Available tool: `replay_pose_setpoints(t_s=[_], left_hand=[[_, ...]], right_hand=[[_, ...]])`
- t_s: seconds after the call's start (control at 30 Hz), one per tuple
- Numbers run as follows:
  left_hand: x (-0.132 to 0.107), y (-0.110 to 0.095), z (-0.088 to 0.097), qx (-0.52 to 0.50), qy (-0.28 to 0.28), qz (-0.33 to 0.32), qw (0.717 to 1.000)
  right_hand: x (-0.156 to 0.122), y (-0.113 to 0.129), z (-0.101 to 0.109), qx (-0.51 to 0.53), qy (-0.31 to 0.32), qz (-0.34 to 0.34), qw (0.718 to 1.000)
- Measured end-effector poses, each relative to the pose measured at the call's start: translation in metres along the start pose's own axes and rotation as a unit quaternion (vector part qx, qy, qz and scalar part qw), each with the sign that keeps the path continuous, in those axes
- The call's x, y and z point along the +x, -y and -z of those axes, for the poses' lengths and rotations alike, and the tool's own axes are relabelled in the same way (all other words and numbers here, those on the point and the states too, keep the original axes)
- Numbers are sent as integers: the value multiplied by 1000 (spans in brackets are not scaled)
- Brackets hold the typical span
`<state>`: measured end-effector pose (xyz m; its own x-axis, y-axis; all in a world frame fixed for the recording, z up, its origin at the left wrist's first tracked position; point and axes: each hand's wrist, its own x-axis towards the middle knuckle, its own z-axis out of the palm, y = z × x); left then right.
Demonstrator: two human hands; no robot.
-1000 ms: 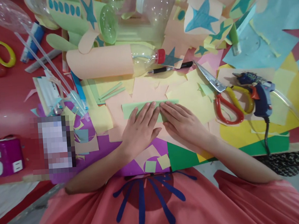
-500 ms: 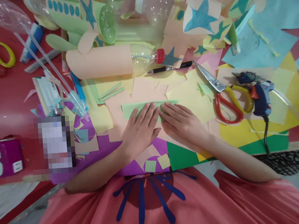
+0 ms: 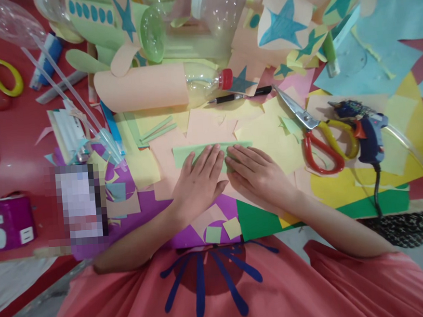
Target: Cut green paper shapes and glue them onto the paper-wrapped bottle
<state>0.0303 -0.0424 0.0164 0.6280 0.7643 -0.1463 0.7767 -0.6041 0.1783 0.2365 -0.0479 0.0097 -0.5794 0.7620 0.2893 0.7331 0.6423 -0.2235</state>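
Note:
A folded strip of light green paper (image 3: pixel 182 154) lies on the table in front of me, on top of peach and yellow sheets. My left hand (image 3: pixel 199 181) rests flat on it, fingers stretched out and together. My right hand (image 3: pixel 259 174) lies flat beside it, fingertips pressing the same strip near its middle. The two hands almost touch. Most of the strip is hidden under my fingers.
Red-and-yellow scissors (image 3: pixel 318 136) and a blue glue gun (image 3: pixel 367 130) lie to the right. A black pen (image 3: pixel 239 96) and a plastic bottle wrapped in peach paper (image 3: pixel 163 86) lie behind the strip. Glue sticks (image 3: pixel 81 109) and a purple box (image 3: pixel 6 223) sit left.

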Motion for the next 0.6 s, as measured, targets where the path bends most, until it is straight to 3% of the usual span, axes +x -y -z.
replay_pose_setpoints(t_s=[0.27,0.6], left_hand=[[0,1,-1,14,-12,-8,1000],[1,4,0,-3,-26,-10,1000]], right_hand=[[-15,30,-4,-11,54,-88,995],[-18,31,-10,-2,62,-118,991]])
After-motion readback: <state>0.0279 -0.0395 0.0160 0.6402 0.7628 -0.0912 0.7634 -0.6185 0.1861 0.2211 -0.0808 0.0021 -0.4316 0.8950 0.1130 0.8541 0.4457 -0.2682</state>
